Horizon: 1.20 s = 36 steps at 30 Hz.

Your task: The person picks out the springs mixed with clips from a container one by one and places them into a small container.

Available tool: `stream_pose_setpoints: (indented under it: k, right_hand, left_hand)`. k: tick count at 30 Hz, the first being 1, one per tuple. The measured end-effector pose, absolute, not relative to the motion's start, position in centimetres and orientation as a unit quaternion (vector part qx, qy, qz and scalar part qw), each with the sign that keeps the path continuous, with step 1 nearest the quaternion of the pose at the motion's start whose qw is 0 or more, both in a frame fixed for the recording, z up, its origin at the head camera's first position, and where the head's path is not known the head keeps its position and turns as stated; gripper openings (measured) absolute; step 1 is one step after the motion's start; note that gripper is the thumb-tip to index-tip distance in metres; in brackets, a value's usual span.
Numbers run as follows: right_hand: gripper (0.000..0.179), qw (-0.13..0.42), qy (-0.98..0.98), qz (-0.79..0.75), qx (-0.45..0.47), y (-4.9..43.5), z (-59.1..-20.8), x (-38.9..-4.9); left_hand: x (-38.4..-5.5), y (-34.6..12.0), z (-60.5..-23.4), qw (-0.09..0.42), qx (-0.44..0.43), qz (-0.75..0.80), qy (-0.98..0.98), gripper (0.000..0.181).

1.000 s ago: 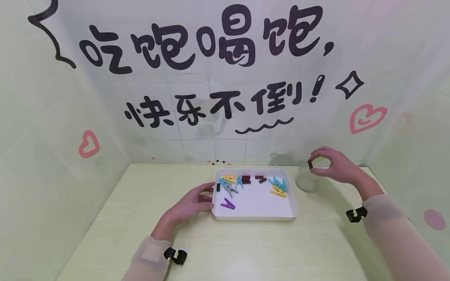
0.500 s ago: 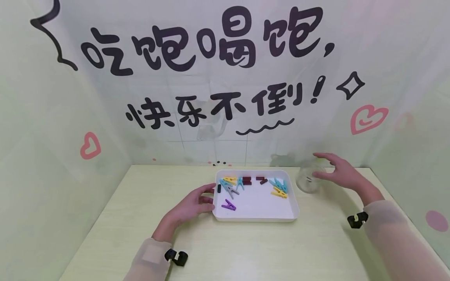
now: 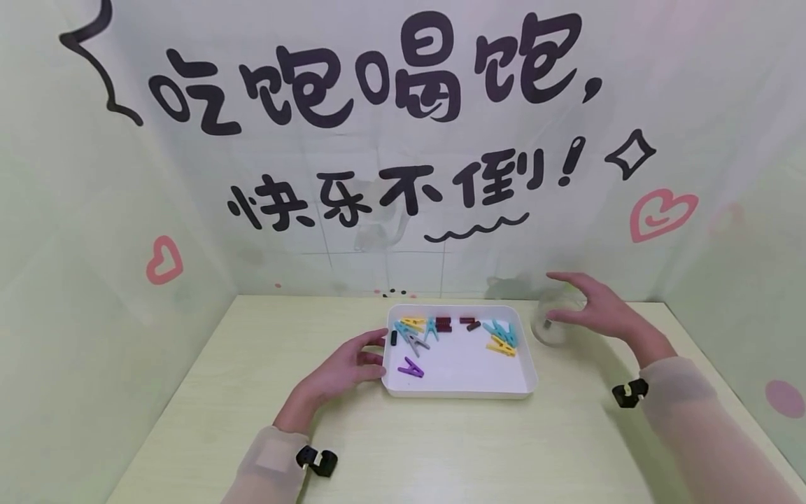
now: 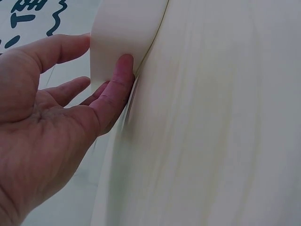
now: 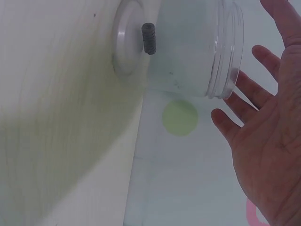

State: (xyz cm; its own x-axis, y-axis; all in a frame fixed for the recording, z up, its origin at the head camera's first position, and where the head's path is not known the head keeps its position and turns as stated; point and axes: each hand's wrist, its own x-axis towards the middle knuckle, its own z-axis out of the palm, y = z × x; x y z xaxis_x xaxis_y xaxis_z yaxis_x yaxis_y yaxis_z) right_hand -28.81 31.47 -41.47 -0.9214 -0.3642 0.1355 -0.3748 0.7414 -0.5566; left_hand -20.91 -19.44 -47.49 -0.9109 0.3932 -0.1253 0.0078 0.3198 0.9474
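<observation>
Right grip (image 3: pixel 601 308), now spread like the left grip (image 3: pixel 345 360), leaves the dark piece (image 5: pixel 148 38) delivered inside the jar (image 5: pixel 193 54), three o'clock from the tray (image 3: pixel 466 371)

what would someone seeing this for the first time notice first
Probably the big black lettering across the backdrop, high in the head view. Below it, coloured clips lie in a white tray on the table. To the tray's right stands a clear jar with a small dark piece inside, the right hand by its mouth.
</observation>
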Motion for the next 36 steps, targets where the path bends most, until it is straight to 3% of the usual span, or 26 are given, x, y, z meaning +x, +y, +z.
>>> stream_pose_setpoints:
  k: [11,26,36]
  right_hand:
    - [0.076,0.023,-0.927,0.280,0.247,29.2,-40.7,-29.8]
    - [0.050,-0.028,-0.928,0.247,0.279,25.2,-39.3,-30.9]
    - [0.045,-0.069,-0.926,0.229,0.293,22.9,-39.9,-31.5]
  left_hand:
    - [-20.7,-19.4,-47.5,0.166,0.126,0.568,0.796,0.074]
    - [-20.6,-19.3,-47.1,0.168,0.120,0.568,0.796,0.073]
    - [-20.7,-19.4,-47.3,0.169,0.119,0.569,0.796,0.073]
